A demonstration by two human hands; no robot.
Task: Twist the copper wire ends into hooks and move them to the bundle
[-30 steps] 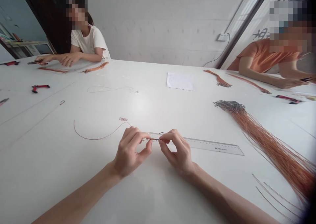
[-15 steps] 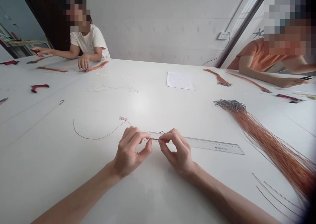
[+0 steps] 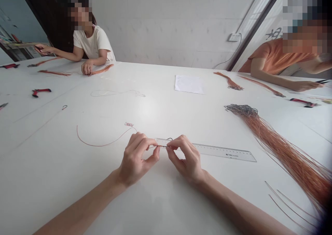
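Own hands, against the previous two views: almost no change. Left hand point(image 3: 138, 159) and right hand point(image 3: 188, 157) remain side by side just above the table point(image 3: 46, 172), thumb and index fingers of each pinching a thin reddish line point(image 3: 162, 146); a short span of it shows between the two pinches. The work at this span thus looks steady, with no visible gain over the last second. A dark loop point(image 3: 169, 139) shows just beside the right fingers; whether it joins the line cannot be told. The line appears to trail out behind the left hand in a loose curve. In view, the held span crosses the left end of a clear ruler point(image 3: 223, 152); contact unclear. Small printed tag point(image 3: 129, 124) lies near, beyond the left hand. What did change: the co-worker in a pale shirt point(image 3: 93, 43) has one arm stretched out to the side, the other hand point(image 3: 87, 67) now down by a small reddish bundle point(image 3: 102, 69); the co-worker in orange point(image 3: 269, 57) has the far arm raised. Containers: none made out; the large bundle point(image 3: 272, 140), dark tangled ends point(image 3: 242, 110) together, lies directly on the table.
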